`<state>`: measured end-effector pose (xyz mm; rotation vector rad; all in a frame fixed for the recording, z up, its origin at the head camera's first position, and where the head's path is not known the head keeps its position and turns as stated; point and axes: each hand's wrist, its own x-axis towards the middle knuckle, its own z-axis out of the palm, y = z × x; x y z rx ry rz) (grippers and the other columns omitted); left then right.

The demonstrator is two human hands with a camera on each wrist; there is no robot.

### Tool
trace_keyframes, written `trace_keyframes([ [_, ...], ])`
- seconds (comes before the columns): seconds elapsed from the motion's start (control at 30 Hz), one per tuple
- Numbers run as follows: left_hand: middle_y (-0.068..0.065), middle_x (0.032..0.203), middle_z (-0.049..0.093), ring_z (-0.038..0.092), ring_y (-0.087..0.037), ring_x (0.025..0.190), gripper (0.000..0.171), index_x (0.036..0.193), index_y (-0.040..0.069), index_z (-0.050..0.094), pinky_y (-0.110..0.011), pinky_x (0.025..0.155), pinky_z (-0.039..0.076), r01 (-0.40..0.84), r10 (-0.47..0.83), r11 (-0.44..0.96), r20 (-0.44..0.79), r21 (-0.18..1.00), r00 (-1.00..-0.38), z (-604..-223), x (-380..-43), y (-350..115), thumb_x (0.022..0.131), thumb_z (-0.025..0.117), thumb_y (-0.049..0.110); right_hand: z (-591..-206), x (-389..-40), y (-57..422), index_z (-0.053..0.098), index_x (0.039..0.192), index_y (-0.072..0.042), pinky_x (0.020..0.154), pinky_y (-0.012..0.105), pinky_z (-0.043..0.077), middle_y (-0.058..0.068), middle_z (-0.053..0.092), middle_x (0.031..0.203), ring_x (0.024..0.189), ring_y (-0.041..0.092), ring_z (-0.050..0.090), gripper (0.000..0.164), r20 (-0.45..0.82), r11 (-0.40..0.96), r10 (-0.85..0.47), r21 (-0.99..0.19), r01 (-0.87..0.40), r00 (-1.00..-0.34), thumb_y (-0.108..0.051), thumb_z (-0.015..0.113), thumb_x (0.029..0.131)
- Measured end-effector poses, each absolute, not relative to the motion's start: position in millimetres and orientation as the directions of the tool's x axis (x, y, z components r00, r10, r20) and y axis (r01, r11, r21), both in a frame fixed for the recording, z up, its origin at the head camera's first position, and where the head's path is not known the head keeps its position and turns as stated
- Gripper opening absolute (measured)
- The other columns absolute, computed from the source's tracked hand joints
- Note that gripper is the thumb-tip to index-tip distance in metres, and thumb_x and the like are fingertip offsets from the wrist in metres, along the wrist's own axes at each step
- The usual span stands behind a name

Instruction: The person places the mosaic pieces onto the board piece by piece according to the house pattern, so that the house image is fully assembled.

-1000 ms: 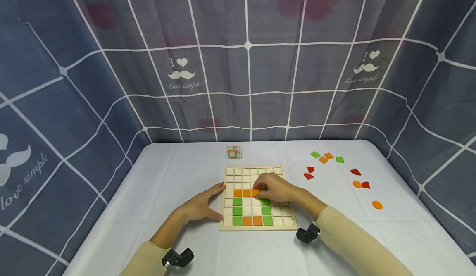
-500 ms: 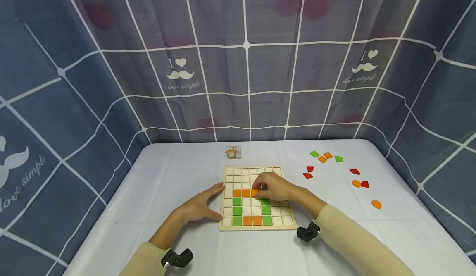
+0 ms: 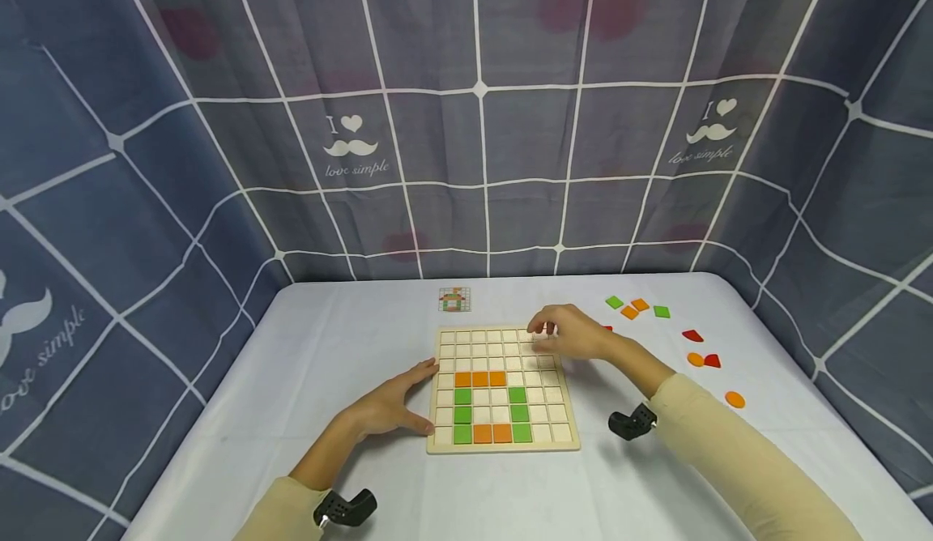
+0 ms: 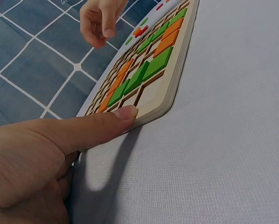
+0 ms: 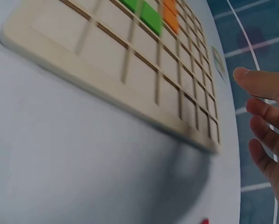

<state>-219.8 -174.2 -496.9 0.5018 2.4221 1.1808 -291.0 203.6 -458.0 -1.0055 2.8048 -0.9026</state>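
A wooden grid board (image 3: 505,351) lies on the white table, with orange square tiles (image 3: 479,379) in one row, more orange at the near edge, and green square tiles (image 3: 462,414) in two columns. My left hand (image 3: 394,402) rests at the board's left edge; its thumb (image 4: 97,127) touches the near-left rim and its fingers are spread. Over the board's far right corner hovers my right hand (image 3: 572,332), fingers loosely bent. Nothing shows between its thumb and fingers in the right wrist view (image 5: 265,112).
A small printed pattern card (image 3: 454,300) lies behind the board. Loose pieces lie to the right: green tiles (image 3: 615,302), orange tiles (image 3: 640,304), red wedge pieces (image 3: 692,336) and orange discs (image 3: 734,399). A dark gridded curtain (image 3: 423,144) surrounds the table.
My right hand has let go of the third orange tile in the row and moved right and away, toward the board's far right corner. The left hand stays in place.
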Motion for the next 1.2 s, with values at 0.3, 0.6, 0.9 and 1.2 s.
trace_keyframes([
  [0.3,-0.004,0.169,0.026,0.014,-0.035,0.156,0.106,0.159,0.012,0.042,-0.062,0.122,0.010,0.151,0.492,0.560,-0.181,0.815,-0.852,-496,-219,-175,0.068,0.096,0.016,-440,-314,263,0.075,0.115,0.001,0.076,0.038,0.050,0.010,0.071,0.102,0.092,0.028,0.060,0.032,0.167,0.758,-0.394,-0.497,-0.422,-0.904,-0.017,0.081,0.089],
  [0.6,-0.004,0.169,0.025,0.013,-0.035,0.156,0.107,0.160,0.012,0.041,-0.062,0.122,0.010,0.153,0.495,0.563,-0.183,0.812,-0.849,-497,-219,-176,0.068,0.096,0.017,-440,-323,321,0.071,0.122,0.004,0.073,0.036,0.053,0.015,0.067,0.107,0.097,0.032,0.061,0.039,0.102,0.805,-0.170,-0.559,-0.197,-0.980,-0.021,0.078,0.093],
  [0.9,-0.004,0.169,0.025,0.014,-0.035,0.156,0.107,0.160,0.011,0.041,-0.061,0.122,0.011,0.150,0.493,0.565,-0.187,0.811,-0.850,-495,-218,-174,0.068,0.096,0.017,-468,-312,356,0.066,0.129,0.007,0.085,0.045,0.049,0.020,0.066,0.115,0.109,0.040,0.060,0.045,0.024,0.801,-0.037,-0.597,-0.044,-0.999,-0.023,0.074,0.096],
  [1.2,-0.002,0.169,0.025,0.015,-0.034,0.156,0.108,0.160,0.013,0.041,-0.061,0.122,0.012,0.139,0.478,0.581,-0.198,0.802,-0.856,-495,-220,-174,0.067,0.097,0.019,-492,-309,363,0.064,0.130,0.009,0.097,0.053,0.045,0.021,0.066,0.113,0.106,0.037,0.056,0.049,-0.019,0.789,0.048,-0.613,0.049,-0.999,-0.025,0.074,0.096],
])
